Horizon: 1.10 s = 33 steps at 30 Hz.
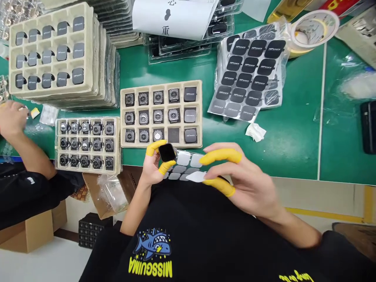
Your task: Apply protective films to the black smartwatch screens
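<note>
My left hand [153, 166], with yellow finger cots, grips a square smartwatch body [167, 152] by its edges, its glossy black screen facing up. Between the yellow-covered thumb and finger of my right hand [235, 176] is a pale, leaf-shaped piece of film [196, 176]. A sheet of grey rounded-square stickers [183, 158] lies at the table edge between my hands, partly hidden by them. Just beyond is a beige tray [161, 84] of watch bodies, most with their backs up. Its right column shows dark printed squares, and one front compartment holds no watch.
Stacked trays [101, 58] rise at the far left, near a smaller tray of watches [117, 145]. Printed black sticker sheets [243, 80], tape rolls [315, 29] and crumpled white paper [255, 132] are on the right. Another person's hand [13, 119] is at the left edge.
</note>
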{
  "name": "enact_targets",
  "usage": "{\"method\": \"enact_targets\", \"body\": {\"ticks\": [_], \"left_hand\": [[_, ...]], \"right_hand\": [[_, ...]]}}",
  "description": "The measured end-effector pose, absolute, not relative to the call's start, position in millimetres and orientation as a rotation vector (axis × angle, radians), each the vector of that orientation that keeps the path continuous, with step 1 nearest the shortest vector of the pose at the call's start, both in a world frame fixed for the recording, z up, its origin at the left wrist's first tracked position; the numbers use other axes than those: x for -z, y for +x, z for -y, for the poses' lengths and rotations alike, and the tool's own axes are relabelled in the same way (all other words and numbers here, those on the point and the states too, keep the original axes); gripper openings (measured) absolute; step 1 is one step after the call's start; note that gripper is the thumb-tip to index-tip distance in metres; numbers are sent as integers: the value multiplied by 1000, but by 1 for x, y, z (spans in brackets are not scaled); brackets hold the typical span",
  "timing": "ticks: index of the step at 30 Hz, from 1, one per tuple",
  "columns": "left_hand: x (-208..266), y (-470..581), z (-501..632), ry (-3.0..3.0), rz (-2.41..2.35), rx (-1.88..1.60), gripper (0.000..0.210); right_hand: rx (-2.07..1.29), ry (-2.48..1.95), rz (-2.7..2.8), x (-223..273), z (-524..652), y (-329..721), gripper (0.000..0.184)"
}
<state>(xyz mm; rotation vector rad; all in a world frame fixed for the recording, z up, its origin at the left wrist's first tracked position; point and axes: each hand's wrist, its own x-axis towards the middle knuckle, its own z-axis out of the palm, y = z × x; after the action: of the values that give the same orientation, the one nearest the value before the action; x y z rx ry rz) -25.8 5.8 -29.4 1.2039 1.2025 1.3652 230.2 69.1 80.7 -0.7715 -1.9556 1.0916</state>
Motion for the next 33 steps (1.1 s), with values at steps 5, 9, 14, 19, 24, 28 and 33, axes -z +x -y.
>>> {"method": "enact_targets", "body": {"ticks": [5, 9, 14, 19, 24, 28, 33], "left_hand": [[23, -20, -9, 1298, -1146, -1263, 75], [15, -17, -12, 1360, -1074, -1235, 74], [9, -21, -14, 1417, -995, -1238, 74], [10, -23, -13, 1432, -995, -1219, 72], [10, -22, -12, 1369, -988, -1200, 71], [10, -22, -12, 1360, -1001, -1182, 73], [11, -23, -12, 1370, -979, -1190, 73]], "right_hand": [[-1375, -953, 1803, -101, -92, 218, 3], [-1512, -916, 1856, -99, -108, 198, 5], [-1627, -897, 1880, -99, -117, 189, 8], [-1660, -932, 1918, -102, -120, 188, 10], [-1638, -943, 1934, -102, -119, 186, 10], [-1634, -945, 1926, -101, -118, 185, 11], [-1650, -954, 1909, -98, -118, 184, 10]]}}
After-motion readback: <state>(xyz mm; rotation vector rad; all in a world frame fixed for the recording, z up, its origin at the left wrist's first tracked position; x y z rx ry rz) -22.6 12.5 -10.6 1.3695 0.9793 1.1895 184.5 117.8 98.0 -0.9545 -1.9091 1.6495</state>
